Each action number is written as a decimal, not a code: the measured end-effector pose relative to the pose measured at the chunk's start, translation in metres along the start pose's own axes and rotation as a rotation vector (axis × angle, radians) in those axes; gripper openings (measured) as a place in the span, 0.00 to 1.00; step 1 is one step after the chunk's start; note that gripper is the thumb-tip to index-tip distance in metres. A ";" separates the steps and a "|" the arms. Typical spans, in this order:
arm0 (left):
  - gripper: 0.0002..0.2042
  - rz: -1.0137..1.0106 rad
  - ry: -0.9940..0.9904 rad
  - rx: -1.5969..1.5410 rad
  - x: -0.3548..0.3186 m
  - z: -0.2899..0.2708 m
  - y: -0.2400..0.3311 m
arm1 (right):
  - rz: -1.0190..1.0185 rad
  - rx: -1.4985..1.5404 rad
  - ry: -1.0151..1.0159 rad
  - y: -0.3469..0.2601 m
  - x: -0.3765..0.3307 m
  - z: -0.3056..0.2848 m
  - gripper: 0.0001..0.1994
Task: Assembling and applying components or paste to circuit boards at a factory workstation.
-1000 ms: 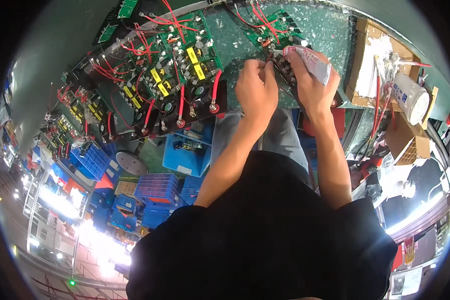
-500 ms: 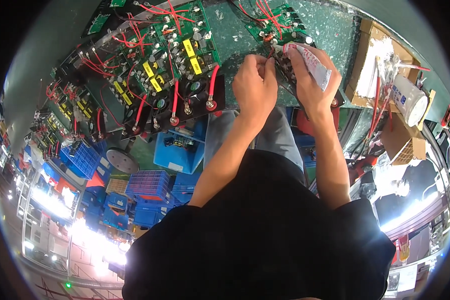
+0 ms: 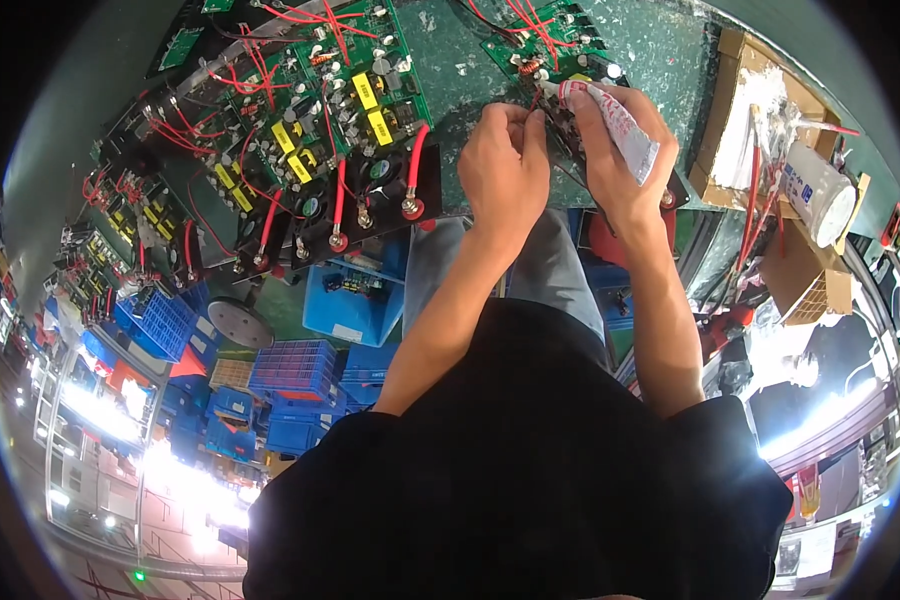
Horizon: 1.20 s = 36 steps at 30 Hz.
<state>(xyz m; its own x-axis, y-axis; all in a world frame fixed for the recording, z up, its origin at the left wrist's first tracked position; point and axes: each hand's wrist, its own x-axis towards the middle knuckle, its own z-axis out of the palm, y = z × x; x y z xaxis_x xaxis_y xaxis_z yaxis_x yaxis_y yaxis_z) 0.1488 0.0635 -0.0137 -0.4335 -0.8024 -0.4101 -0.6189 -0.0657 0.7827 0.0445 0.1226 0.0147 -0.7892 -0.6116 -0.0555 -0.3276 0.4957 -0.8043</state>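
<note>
My right hand [image 3: 627, 170] is closed around a white squeeze tube [image 3: 625, 135] with red print and a flattened end. The tube's nozzle points left, over a green circuit board [image 3: 567, 38] with red wires, a copper coil and round capacitors. My left hand [image 3: 507, 175] is beside the board's left edge, with thumb and forefinger pinched close to the nozzle. Whatever lies between those fingertips is too small to make out. Both hands partly cover the board and the black plate [image 3: 676, 190] under it.
Several similar boards [image 3: 355, 70] with yellow transformers, fans and thick red cables stand along the bench at left. At right are a cardboard tray [image 3: 720, 150] smeared white, brushes, and a white canister [image 3: 818, 195]. Blue crates [image 3: 292, 368] stand below the bench.
The whole view has shifted slightly, moving the boards up and left in it. The tube's nozzle sits a little further right over the board, and both hands keep nearly the same pose.
</note>
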 end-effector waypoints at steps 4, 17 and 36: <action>0.08 -0.014 -0.007 -0.007 0.000 0.001 -0.001 | 0.011 0.021 0.017 0.001 -0.001 0.002 0.05; 0.08 0.002 -0.004 -0.018 0.000 0.000 -0.002 | -0.023 -0.028 0.001 0.000 -0.001 0.000 0.09; 0.09 -0.004 -0.022 -0.009 0.001 -0.002 0.000 | -0.005 0.013 0.015 0.004 -0.004 0.000 0.09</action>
<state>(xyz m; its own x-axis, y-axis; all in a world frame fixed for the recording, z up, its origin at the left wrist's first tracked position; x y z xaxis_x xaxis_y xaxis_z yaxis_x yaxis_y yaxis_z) 0.1493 0.0618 -0.0132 -0.4452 -0.7890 -0.4235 -0.6149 -0.0744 0.7851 0.0462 0.1266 0.0111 -0.7952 -0.6048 -0.0430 -0.3248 0.4848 -0.8121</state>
